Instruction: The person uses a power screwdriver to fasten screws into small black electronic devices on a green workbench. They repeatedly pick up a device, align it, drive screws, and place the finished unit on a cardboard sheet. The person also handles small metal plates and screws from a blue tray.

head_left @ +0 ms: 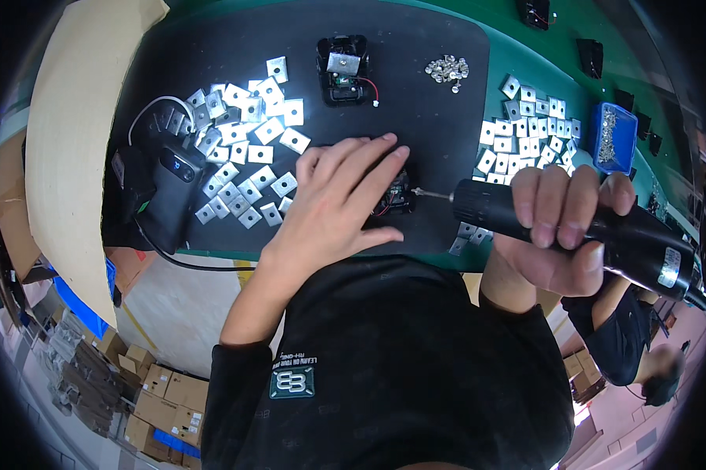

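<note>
My left hand (pixel 333 196) is laid over a small black plastic housing (pixel 400 196), fingers along its far side and thumb on the near side. Much of that housing is hidden under the hand; red wire shows at its edge. In my right hand (pixel 560 223) is a black electric screwdriver (pixel 486 205), fingers wrapped round its body. Its bit points left, the tip close to the housing's right side, with what looks like a small screw on it. Farther back sits a similar black housing (pixel 343 90), carrying a metal plate (pixel 343 63) and a red wire.
Square metal plates with holes (pixel 263 129) lie scattered left on the black mat (pixel 415 47), more (pixel 525 137) on the right. Screws (pixel 447 70) form a pile at the back; a blue tray (pixel 615 137) holds others. A black power bank (pixel 173 176) with cables stands left. Another person (pixel 627 337) is at right.
</note>
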